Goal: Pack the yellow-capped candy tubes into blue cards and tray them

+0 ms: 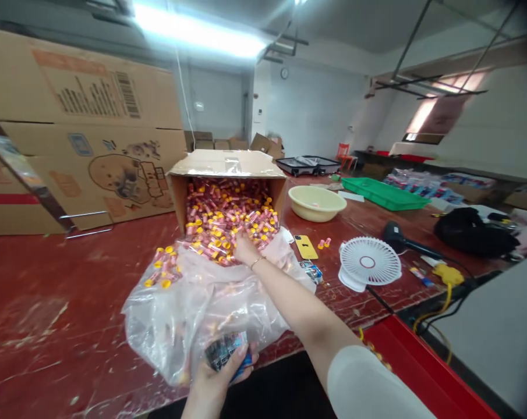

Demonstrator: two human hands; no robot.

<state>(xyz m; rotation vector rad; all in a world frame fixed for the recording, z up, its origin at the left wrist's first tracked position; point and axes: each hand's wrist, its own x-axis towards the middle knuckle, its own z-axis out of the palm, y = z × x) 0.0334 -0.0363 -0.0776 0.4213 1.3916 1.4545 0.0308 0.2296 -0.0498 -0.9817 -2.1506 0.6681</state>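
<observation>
And there was the right hand point(246, 249), reaching into the open mouth of a cardboard box point(279, 201) heaped with small pink tubes point(219, 224) capped in yellow! Its fingers were among the tubes at the front of the heap, tips partly lost in the clutter, so how far open they were, or whether they had hold of one, I could not tell. A thin bracelet point(257, 262) circled the wrist just behind them.

Down below, nearer the body, the left hand point(222, 372) had its fingers closed round a small bunch of dark and blue packets point(228, 352), thumb across the top. Beneath and around that grip, a crumpled clear plastic sheet point(241, 297) spread from the box's mouth over the red surface point(92, 291). Left of the right fingers, a loose cluster of tubes point(167, 267) lay on the plastic (a scattered little bunch, that one).

Over to the right of those same fingers came a yellow phone point(306, 247), with a pair of tubes point(324, 243) just beside it and shiny wrappers point(311, 272) near its lower end. Farther right stood a white fan point(368, 262); beyond the fingers, up and to the right, sat a cream basin point(318, 213), and well past that, a green tray point(389, 198).
</observation>
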